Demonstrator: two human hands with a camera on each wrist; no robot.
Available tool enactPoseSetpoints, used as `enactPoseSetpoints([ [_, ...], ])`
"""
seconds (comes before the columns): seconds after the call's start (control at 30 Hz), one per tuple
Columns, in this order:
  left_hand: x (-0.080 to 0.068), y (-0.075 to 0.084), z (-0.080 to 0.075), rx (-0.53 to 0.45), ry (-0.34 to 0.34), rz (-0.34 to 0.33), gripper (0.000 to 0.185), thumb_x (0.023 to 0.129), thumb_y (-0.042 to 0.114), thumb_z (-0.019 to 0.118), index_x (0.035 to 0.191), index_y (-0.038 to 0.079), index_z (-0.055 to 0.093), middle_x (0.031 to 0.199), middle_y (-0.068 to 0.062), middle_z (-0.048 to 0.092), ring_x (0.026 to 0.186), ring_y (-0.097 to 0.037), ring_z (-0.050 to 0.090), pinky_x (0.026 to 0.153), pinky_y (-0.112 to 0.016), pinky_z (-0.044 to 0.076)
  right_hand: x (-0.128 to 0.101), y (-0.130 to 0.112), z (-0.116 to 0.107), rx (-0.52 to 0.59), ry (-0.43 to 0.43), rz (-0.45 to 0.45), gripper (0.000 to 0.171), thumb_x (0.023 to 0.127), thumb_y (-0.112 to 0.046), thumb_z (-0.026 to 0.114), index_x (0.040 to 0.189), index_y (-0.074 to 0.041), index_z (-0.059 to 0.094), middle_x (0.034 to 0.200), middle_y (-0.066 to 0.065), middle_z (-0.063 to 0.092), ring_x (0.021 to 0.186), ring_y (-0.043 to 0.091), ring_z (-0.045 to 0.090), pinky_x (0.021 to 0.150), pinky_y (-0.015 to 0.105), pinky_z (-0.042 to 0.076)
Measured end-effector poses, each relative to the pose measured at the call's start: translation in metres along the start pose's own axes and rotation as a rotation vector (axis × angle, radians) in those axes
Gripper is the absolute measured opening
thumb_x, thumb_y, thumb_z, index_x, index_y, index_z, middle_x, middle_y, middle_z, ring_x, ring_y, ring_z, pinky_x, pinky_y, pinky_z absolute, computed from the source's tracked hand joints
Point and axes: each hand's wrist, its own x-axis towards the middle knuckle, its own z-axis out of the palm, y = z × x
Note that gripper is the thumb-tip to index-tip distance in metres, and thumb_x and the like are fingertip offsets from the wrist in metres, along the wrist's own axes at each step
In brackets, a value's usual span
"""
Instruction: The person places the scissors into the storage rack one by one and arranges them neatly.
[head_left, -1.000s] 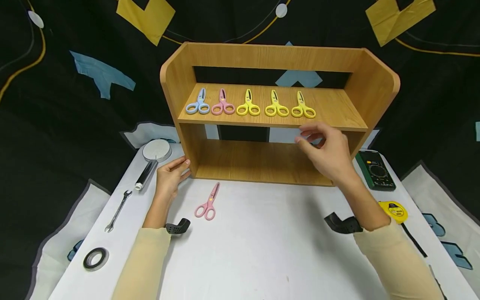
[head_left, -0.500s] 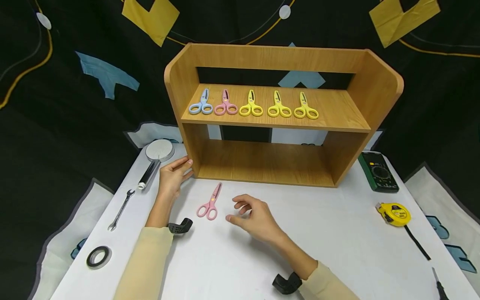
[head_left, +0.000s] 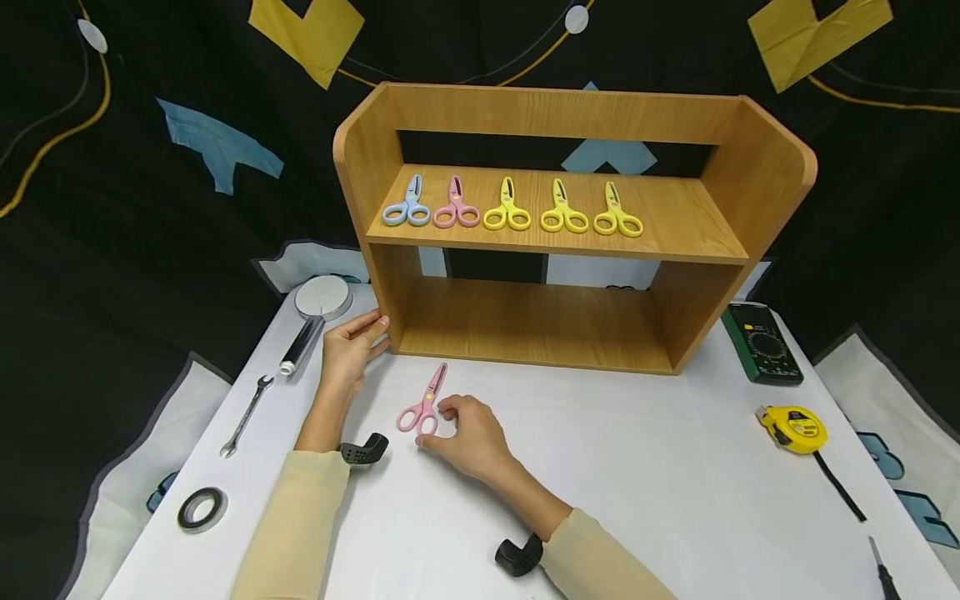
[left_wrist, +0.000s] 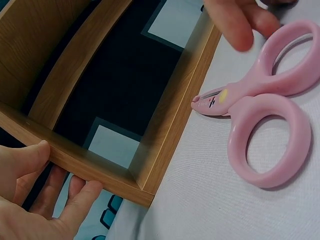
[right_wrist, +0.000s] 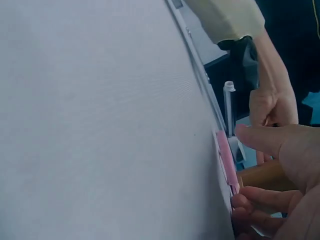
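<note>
A pair of pink scissors (head_left: 428,398) lies on the white table, blades toward the shelf. My right hand (head_left: 472,442) is beside its handles, thumb near the lower ring and fingertips near the upper part, with a gap between them. In the right wrist view the pink scissors (right_wrist: 227,157) appear edge-on between thumb and fingers; contact is unclear. My left hand (head_left: 347,354) touches the left side of the wooden shelf (head_left: 555,368), fingertips at its front edge (left_wrist: 75,172). A row of blue, pink and yellow scissors (head_left: 507,208) lies on the upper board.
Left of the shelf lie a magnifying glass (head_left: 323,297), a wrench (head_left: 246,417) and a roll of black tape (head_left: 202,510). At the right are a multimeter (head_left: 762,343), a yellow tape measure (head_left: 797,429) and a screwdriver (head_left: 885,575). A dark curtain hangs behind.
My right hand has come from in front of the shelf's right part down and left to the pink scissors on the table. My left hand has stayed at the shelf's side.
</note>
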Motion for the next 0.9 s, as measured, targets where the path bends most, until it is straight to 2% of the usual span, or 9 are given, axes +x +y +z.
enactPoseSetpoints([
  [0.23,-0.001,0.001,0.001,0.004,0.001,0.006,0.047,0.095,0.014,0.075,0.136,-0.005,0.063,0.114,0.001,0.07,0.106,-0.01,0.069,0.103,-0.046,0.057,0.01,-0.006,0.008,-0.15,0.021,0.036,0.054,0.066,-0.046,0.097,0.105,-0.014,0.076,0.091,-0.002,0.064,0.078,0.01,0.057,0.066,0.024,0.046],
  [0.33,0.0,0.001,0.001,0.0,0.004,0.007,0.047,0.095,0.013,0.075,0.136,-0.006,0.062,0.113,0.003,0.07,0.104,-0.008,0.069,0.102,-0.044,0.058,0.012,-0.007,0.01,-0.18,0.037,0.043,0.048,0.068,-0.042,0.097,0.101,-0.014,0.076,0.088,-0.002,0.063,0.076,0.01,0.055,0.064,0.023,0.045],
  [0.43,-0.001,0.0,0.002,-0.011,0.009,0.005,0.046,0.095,0.011,0.075,0.136,-0.006,0.063,0.112,0.003,0.07,0.103,-0.007,0.069,0.1,-0.044,0.059,0.011,-0.007,0.009,-0.165,0.049,0.053,0.038,0.071,-0.035,0.094,0.097,-0.013,0.076,0.086,-0.002,0.064,0.076,0.011,0.056,0.062,0.025,0.045],
  [0.53,-0.001,0.0,0.003,-0.007,0.009,0.005,0.045,0.095,0.011,0.075,0.136,-0.006,0.063,0.115,0.001,0.07,0.105,-0.007,0.069,0.1,-0.043,0.059,0.01,-0.007,0.004,-0.104,0.056,0.069,0.031,0.073,-0.029,0.089,0.095,-0.013,0.075,0.083,-0.005,0.066,0.073,0.009,0.057,0.059,0.025,0.045],
  [0.7,-0.001,-0.001,0.003,0.01,0.006,0.003,0.045,0.096,0.011,0.074,0.136,-0.005,0.063,0.12,-0.004,0.069,0.107,-0.009,0.068,0.1,-0.043,0.059,0.007,-0.002,-0.009,0.122,0.014,0.077,0.026,0.08,-0.015,0.082,0.101,-0.005,0.072,0.076,-0.003,0.075,0.066,0.005,0.063,0.055,0.021,0.051],
  [0.8,-0.001,0.0,0.002,0.019,0.001,0.002,0.046,0.096,0.012,0.075,0.137,-0.005,0.063,0.122,-0.004,0.069,0.107,-0.009,0.068,0.101,-0.043,0.059,0.003,0.002,-0.021,0.255,-0.037,0.091,0.028,0.082,-0.01,0.082,0.106,-0.001,0.071,0.077,0.004,0.076,0.064,0.008,0.068,0.055,0.021,0.056],
  [0.9,-0.001,0.001,0.003,0.021,-0.002,0.007,0.046,0.095,0.013,0.075,0.136,-0.005,0.063,0.118,-0.002,0.069,0.106,-0.008,0.069,0.101,-0.043,0.059,-0.004,0.004,-0.042,0.322,-0.073,0.119,0.031,0.081,-0.01,0.081,0.11,-0.001,0.071,0.08,0.005,0.076,0.065,0.013,0.07,0.053,0.024,0.058],
])
